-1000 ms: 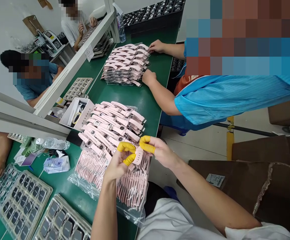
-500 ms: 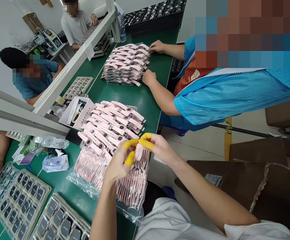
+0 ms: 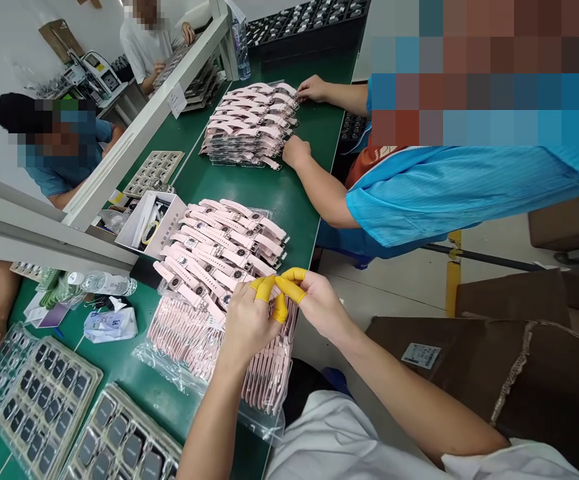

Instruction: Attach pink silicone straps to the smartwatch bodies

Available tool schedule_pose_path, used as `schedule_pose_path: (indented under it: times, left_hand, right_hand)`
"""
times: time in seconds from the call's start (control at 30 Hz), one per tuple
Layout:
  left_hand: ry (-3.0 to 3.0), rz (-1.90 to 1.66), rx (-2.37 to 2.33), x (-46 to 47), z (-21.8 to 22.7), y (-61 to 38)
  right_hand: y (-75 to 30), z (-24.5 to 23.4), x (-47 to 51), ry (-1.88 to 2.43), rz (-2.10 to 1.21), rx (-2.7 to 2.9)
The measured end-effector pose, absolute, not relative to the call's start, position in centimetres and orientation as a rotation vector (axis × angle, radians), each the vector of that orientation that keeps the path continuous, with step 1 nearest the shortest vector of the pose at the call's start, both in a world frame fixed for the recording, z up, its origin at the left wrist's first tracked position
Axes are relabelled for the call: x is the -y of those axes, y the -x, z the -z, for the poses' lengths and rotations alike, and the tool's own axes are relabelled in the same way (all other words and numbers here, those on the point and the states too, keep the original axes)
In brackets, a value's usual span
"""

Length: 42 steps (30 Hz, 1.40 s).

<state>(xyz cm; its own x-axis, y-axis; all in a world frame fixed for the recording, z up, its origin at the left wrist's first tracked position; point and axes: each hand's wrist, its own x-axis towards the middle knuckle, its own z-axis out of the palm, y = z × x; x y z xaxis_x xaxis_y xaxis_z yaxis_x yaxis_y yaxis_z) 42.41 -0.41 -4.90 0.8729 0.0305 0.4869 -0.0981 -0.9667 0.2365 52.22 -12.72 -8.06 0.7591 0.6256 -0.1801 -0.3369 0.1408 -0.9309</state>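
My left hand [image 3: 250,321] and my right hand [image 3: 318,301], with yellow finger cots on several fingers, meet at the fingertips. Between them they pinch a pink watch strap [image 3: 276,291], mostly hidden behind the left fingers. Just beyond them is a stack of watches with pink straps [image 3: 214,248], laid in rows on clear trays. Below my hands, rows of pink straps [image 3: 182,331] lie packed side by side on a clear plastic bag [image 3: 166,367], partly covered by my left hand and forearm.
Trays of dark square watch faces [image 3: 49,400] lie at lower left, near a tissue pack [image 3: 110,325] and a plastic bottle [image 3: 102,283]. A white box [image 3: 165,227] holds small items. Across the green table [image 3: 269,183], a co-worker's hands [image 3: 299,152] touch another watch stack [image 3: 249,127]. Cardboard boxes [image 3: 444,393] stand at right.
My left hand has turned and moved slightly right, its thumb now closer to the fingertips. The strap's hanging end, visible before, is now mostly covered. My right hand stays nearly in place.
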Motion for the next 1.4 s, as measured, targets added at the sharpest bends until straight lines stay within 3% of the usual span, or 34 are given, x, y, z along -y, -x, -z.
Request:
schedule_pose_path:
  times: [0.9,1.13,1.27,1.4]
  left_hand:
    - [-1.855,-0.449,-0.276,-0.1,7.2,-40.3]
    - [-1.426,-0.353,-0.267,0.1,6.0,-41.0]
    - [-1.238,-0.197,-0.308,0.0,5.1,-41.9]
    - [-1.197,-0.182,-0.404,-0.2,4.7,-42.0]
  right_hand:
    - [-51.8,9.1,12.4,1.137,-0.801,0.233]
    - [-53.8,8.8,13.9,1.531,-0.278,0.713]
    - [-54.7,7.9,14.5,1.41,-0.403,1.148]
    - [-55.1,7.7,14.3,1.378,-0.462,1.246]
